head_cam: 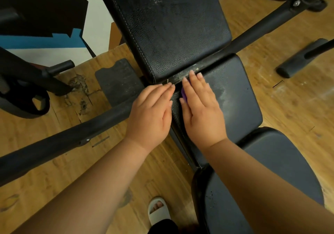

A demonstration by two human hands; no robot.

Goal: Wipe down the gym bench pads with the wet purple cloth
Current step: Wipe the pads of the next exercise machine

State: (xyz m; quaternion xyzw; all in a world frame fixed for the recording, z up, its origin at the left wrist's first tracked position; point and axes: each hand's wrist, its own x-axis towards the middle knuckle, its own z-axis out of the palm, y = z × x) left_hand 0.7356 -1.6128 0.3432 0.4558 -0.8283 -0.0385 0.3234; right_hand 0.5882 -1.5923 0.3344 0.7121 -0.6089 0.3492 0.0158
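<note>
Left hand [151, 110] lies flat, fingers straight, at the nine o'clock edge of the bench seat pad [238, 96]; right hand [200, 107], equally flat, presses the purple cloth [183, 94].

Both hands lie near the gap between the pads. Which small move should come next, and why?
Probably slide the right hand, which presses the purple cloth flat, rightward over the seat pad: a pale smear shows there, just beside it. The left hand rests flat at the pad's left edge.
</note>
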